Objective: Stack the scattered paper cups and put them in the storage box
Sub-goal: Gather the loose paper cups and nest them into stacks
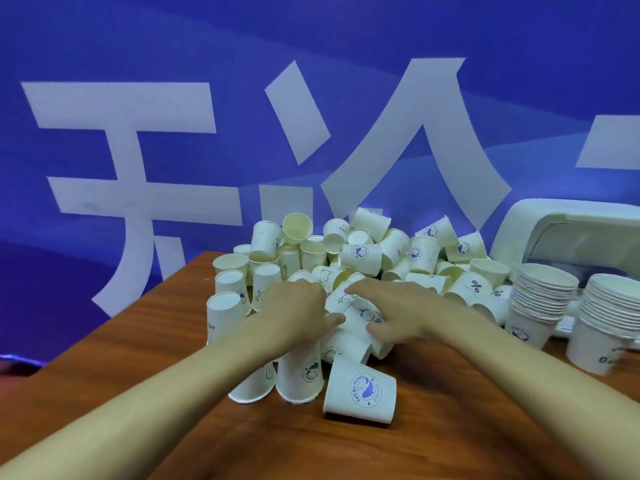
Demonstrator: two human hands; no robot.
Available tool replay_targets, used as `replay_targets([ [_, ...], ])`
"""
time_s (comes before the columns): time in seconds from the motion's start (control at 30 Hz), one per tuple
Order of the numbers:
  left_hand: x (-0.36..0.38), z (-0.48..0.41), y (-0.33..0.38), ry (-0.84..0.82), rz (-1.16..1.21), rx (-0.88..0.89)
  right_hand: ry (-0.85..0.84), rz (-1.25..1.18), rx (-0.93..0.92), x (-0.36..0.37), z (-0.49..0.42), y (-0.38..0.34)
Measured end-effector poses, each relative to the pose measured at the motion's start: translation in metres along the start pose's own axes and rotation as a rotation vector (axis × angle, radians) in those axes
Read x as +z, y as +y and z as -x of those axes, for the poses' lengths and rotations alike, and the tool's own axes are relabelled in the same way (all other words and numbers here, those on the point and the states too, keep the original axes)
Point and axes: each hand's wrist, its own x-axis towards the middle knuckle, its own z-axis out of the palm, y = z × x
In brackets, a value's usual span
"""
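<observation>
Near the front of the heap, both hands meet over one toppled cup.

On the wooden table [450, 431] the paper cups [363, 254] lie in a loose pile, with two nested stacks [543, 296] to the right and the white storage box [554, 230] at far right behind them. Over a lying cup [349, 308] the right hand [394, 311] lays its fingers close together, thumb tucked against the cup's near side. The left hand [298, 311] sets its thumb beside the same cup; its fingertips are hidden, so I cannot tell how they lie. Such cups are probably feather-light, thin-walled, easily crushed or sent rolling. They are best held gently round the wall near the stiffer rim.
</observation>
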Motion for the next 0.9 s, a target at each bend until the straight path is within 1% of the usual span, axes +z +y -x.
replay_targets([
  [0.1,0.009,-0.002,0.004,0.005,0.057,-0.031,-0.075,-0.029,-0.009,-0.001,-0.005,-0.004],
  [0.17,0.013,-0.005,0.005,0.032,0.063,-0.041,-0.068,-0.045,-0.013,0.002,-0.004,-0.004],
  [0.27,0.019,-0.011,0.003,0.042,0.094,-0.047,-0.015,-0.087,-0.020,0.004,-0.001,0.000],
  [0.4,0.019,-0.020,0.002,0.007,0.200,-0.080,0.091,-0.101,-0.046,0.004,0.003,0.003],
  [0.5,0.011,-0.026,0.003,-0.016,0.356,-0.075,0.166,-0.181,-0.020,-0.003,0.009,0.003],
  [0.57,0.003,-0.027,0.004,-0.004,0.456,-0.051,0.172,-0.247,0.013,-0.010,0.015,0.004],
  [0.67,-0.012,-0.025,0.007,0.082,0.482,-0.016,0.197,-0.340,0.039,-0.019,0.028,0.006],
  [0.8,-0.034,-0.023,0.017,0.235,0.469,0.032,0.335,-0.404,0.078,-0.025,0.054,0.014],
  [0.9,-0.045,-0.024,0.034,0.327,0.446,0.076,0.426,-0.380,0.145,-0.030,0.083,0.026],
])
